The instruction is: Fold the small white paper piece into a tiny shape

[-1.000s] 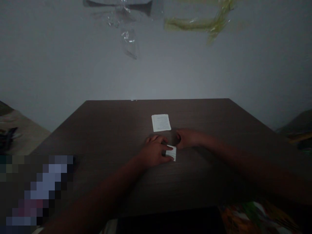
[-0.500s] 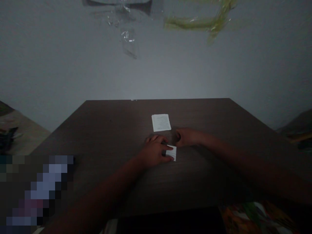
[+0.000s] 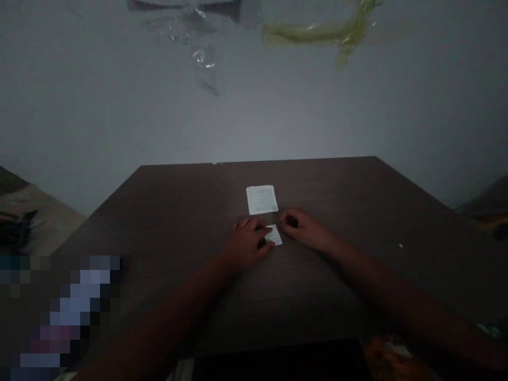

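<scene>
A small piece of white paper (image 3: 274, 235) with faint lines lies on the dark table, partly covered by my left hand (image 3: 248, 241). The thumb and forefinger of that hand press on it from the left, while the other fingers rest bent on the tabletop. Just right of the paper, my right hand (image 3: 296, 226) has its fingers curled together in a pinch; whatever is between them, if anything, is hidden. Beyond both hands sits a stack of white printed sheets (image 3: 262, 199), its edges slightly uneven, touched by neither hand.
The brown wooden table (image 3: 190, 196) meets a pale wall (image 3: 254, 116) bearing clear and yellow tape (image 3: 305, 34). A tiny white scrap (image 3: 400, 245) lies on the right. A pixelated area (image 3: 75, 307) covers the lower left. Dark clutter (image 3: 18, 227) is on the floor at left.
My left hand and the small paper have shifted slightly away from me and left, the paper turning a little. My right hand has turned, its pinch beside the paper. A white scrap now shows at right.
</scene>
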